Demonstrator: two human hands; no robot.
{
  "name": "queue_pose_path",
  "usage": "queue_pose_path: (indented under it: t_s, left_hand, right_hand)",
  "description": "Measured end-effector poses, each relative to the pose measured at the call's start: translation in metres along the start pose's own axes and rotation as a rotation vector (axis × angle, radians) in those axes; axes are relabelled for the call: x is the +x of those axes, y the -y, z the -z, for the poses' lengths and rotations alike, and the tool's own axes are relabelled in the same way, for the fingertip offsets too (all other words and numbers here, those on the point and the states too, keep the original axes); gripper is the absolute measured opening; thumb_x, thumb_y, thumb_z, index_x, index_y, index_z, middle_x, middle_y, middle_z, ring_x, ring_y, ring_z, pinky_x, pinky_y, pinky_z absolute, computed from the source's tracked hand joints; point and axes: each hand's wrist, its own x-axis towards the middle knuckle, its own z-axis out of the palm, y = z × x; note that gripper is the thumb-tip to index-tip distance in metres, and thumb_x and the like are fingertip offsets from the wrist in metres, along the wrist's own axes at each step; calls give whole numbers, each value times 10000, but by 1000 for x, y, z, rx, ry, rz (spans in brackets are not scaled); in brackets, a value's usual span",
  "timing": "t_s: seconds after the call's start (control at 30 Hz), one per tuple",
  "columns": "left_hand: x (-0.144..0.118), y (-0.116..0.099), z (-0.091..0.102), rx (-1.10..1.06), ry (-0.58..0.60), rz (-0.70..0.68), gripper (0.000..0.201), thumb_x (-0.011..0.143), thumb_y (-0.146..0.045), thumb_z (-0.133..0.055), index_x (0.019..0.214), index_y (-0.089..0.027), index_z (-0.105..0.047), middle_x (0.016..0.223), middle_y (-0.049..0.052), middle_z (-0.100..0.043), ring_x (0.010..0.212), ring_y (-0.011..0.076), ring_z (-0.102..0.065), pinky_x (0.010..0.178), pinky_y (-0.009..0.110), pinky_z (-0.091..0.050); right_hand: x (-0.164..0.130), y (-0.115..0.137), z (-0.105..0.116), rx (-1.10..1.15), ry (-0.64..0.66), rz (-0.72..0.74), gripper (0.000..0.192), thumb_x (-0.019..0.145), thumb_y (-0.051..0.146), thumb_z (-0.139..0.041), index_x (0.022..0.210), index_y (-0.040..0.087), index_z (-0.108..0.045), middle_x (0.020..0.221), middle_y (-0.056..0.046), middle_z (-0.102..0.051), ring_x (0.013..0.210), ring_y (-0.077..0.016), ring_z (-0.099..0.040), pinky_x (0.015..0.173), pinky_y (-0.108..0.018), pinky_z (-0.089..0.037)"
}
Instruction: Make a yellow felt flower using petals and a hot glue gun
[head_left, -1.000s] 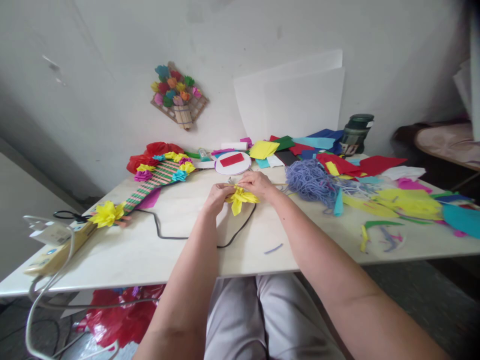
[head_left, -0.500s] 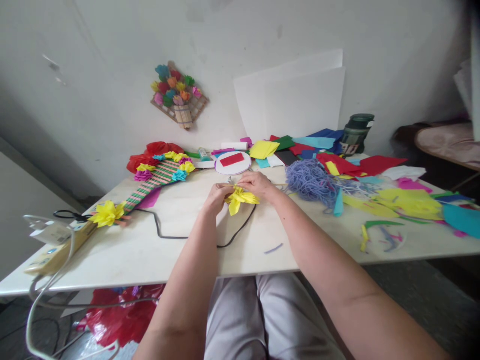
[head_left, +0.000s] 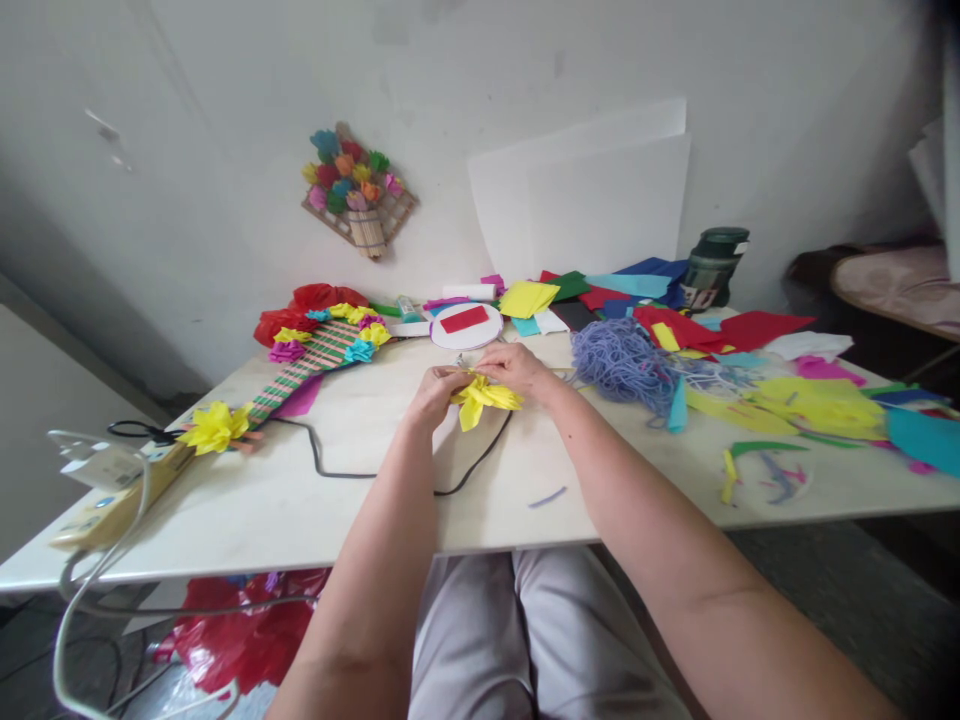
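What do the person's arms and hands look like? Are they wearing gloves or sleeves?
No gloves and no sleeves in view. Both forearms are bare up to the picture's edge, and the left hand and right hand are bare too. No watch, bracelet or rings show. Light grey trousers cover the lap.

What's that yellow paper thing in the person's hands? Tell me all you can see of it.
The yellow crepe-paper flower looks like thin, crinkled paper gathered into ragged petals, some drooping toward the white table. It is held just above the tabletop, near a black cable, pinched between the left hand and the right hand, which cover its upper part.
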Motion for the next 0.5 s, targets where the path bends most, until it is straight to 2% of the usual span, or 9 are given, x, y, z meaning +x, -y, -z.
queue_pose_path:
  t_s: [0.5]
  left_hand:
    - [0, 0, -1, -16, 0, -21, 170, 573, -231, -625, 479, -135, -521, 440, -26, -424, 408, 69, -391, 440, 222, -280]
  right_hand:
    - [0, 0, 1, -22, -23, 6, 119, 767, 201, -629, 785, 182, -745, 792, -37, -686, 714, -116, -602, 620, -209, -402]
